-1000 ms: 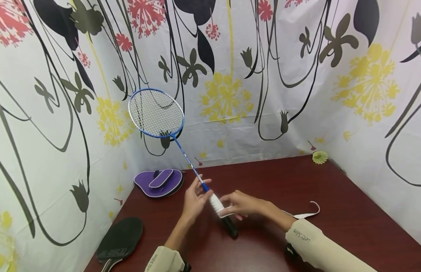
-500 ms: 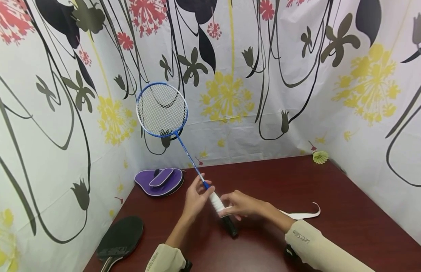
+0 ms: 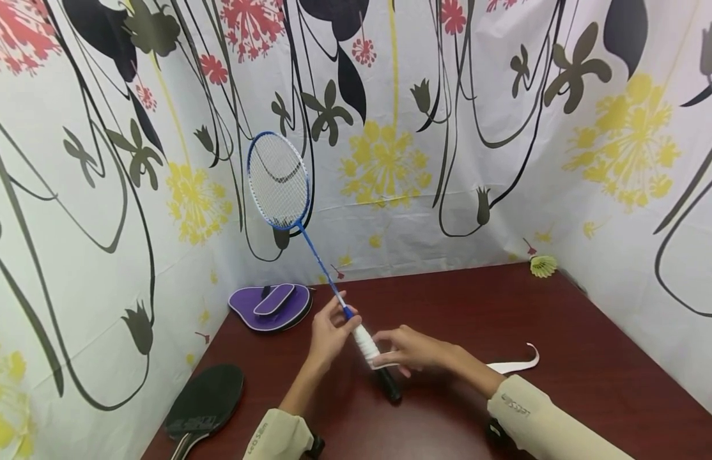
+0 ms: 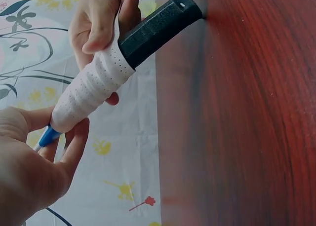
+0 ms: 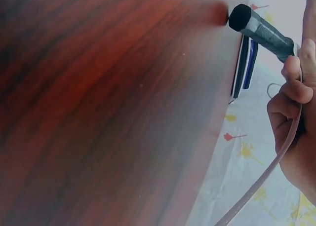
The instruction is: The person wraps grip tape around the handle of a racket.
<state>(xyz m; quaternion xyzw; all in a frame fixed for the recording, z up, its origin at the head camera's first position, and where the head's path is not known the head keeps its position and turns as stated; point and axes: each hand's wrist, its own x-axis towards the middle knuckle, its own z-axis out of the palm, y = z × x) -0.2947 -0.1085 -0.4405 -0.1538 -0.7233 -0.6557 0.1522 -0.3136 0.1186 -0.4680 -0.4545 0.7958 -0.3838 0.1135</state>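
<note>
A blue and white badminton racket [image 3: 319, 255] slants up to the left, its strung head in front of the patterned backdrop. White perforated grip tape [image 4: 94, 90] is wound round the upper part of its handle; the lower black part [image 4: 160, 31] is bare, its end close to the table. My left hand [image 3: 328, 335] pinches the racket where the blue cone meets the wrapped grip. At the lower edge of the wrapping, my right hand [image 3: 410, 348] pinches the tape with thumb and fingers. The tape's loose tail [image 5: 261, 179] trails from that hand, and its curled end [image 3: 517, 366] shows beyond the right forearm.
On the dark red table [image 3: 459, 294] a black table tennis bat [image 3: 206, 402] lies at the front left. Behind it lies a purple bat case [image 3: 272, 308]. A yellow shuttlecock [image 3: 542, 266] sits at the far right corner. Patterned sheets [image 3: 385, 236] enclose the table's back and sides.
The racket has turned about its shaft, so its head looks narrower and stands slightly further right and higher. Both hands keep their hold, and the tape's loose tail has shifted slightly.
</note>
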